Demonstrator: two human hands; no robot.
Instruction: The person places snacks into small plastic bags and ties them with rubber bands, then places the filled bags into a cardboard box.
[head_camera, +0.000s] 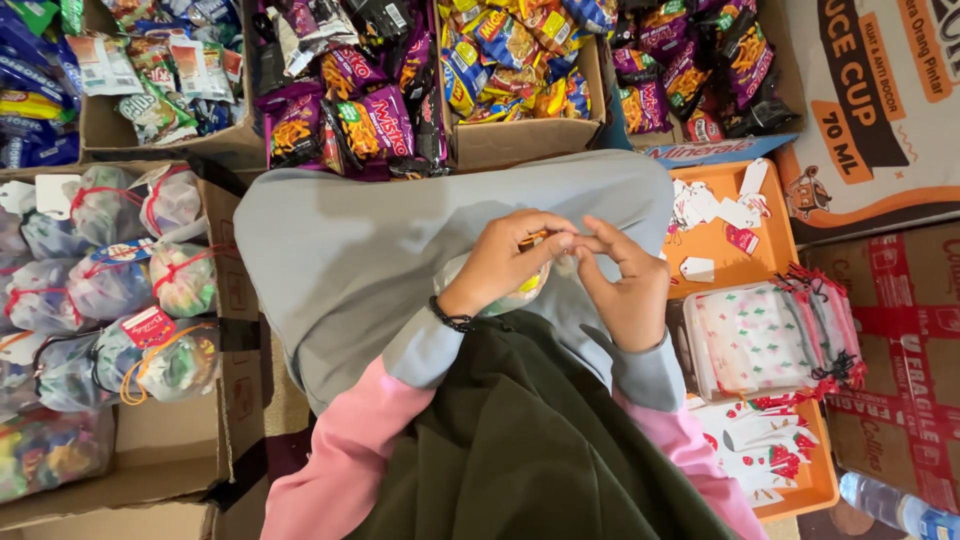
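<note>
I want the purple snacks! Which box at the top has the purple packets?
The second box from the left, straight above the hands: its packets are purple with orange pictures. The box to its right holds mostly yellow and blue ones.

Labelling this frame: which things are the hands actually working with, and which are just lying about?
In hand:
left hand
right hand
small clear plastic pouch of sweets, held between both hands

Lying about:
filled, ribbon-tied pouches in the cardboard box
purple snack packets
orange plastic tray with white paper tags
stack of patterned drawstring bags
clear plastic bottle
</note>
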